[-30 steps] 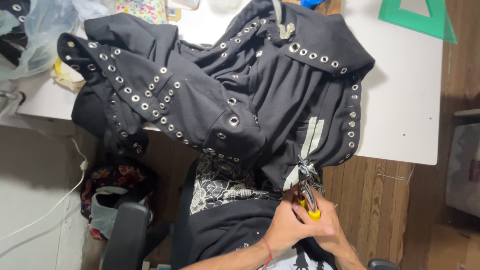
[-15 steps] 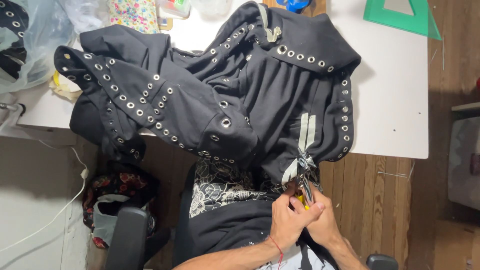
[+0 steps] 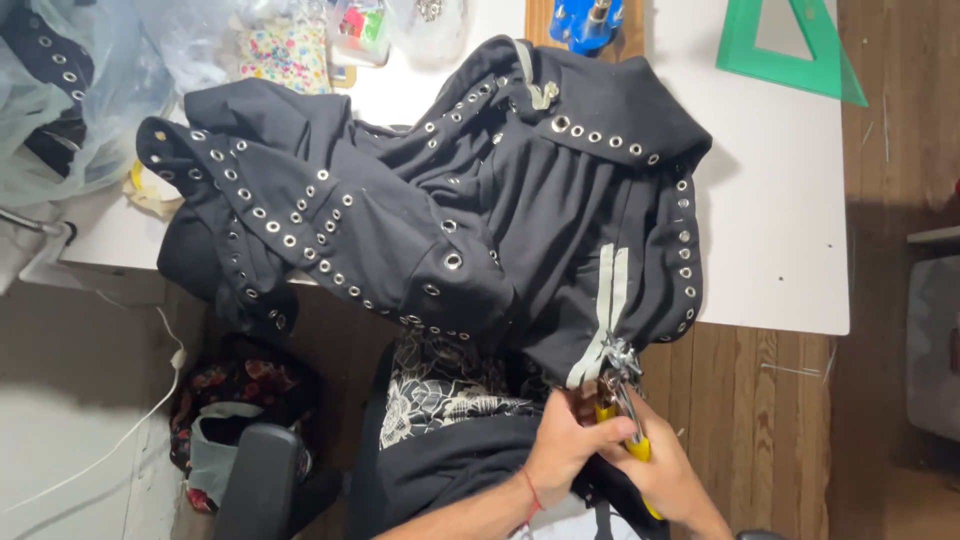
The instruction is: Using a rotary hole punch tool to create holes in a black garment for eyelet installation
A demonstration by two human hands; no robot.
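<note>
A black jacket (image 3: 520, 210) studded with metal eyelets is spread over the white table (image 3: 770, 250) and hangs off its front edge. Two grey straps (image 3: 612, 300) run down to its lower corner. Yellow-handled pliers (image 3: 628, 420) bite on a metal piece at the end of those straps. My right hand (image 3: 665, 470) grips the pliers' handles. My left hand (image 3: 570, 440) pinches the jacket's hem right beside the pliers' jaws; a red thread circles its wrist.
A green set square (image 3: 790, 50) lies at the table's far right. A blue tool (image 3: 585, 20) sits on a wooden board at the back. Clear plastic bags (image 3: 80, 90) pile up at the left. A black chair (image 3: 250, 480) stands below on the wooden floor.
My hands and the pliers stay at the jacket's lower corner. The view has shifted slightly, with the jacket sitting a little further right in frame.
</note>
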